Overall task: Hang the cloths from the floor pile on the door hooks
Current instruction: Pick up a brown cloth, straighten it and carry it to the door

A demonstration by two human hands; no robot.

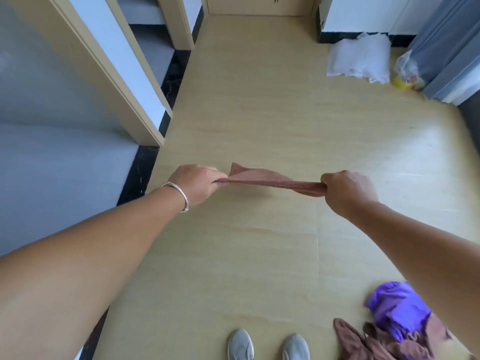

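Observation:
A brown cloth (262,178) is stretched flat between both hands at waist height above the floor. My left hand (194,185), with a silver bangle on the wrist, grips its left end. My right hand (348,190) grips its right end. The floor pile (394,331) lies at the lower right beside my feet: a purple cloth on top of brown cloths, partly hidden by my right forearm. A door (259,5) closes the far end of the corridor; no hooks show on it.
A cream door frame (109,74) and grey wall run along the left. A white bag (358,58) and a clear plastic bag (407,71) sit at the far right by a grey curtain (452,48). My grey shoes (267,345) stand at the bottom edge.

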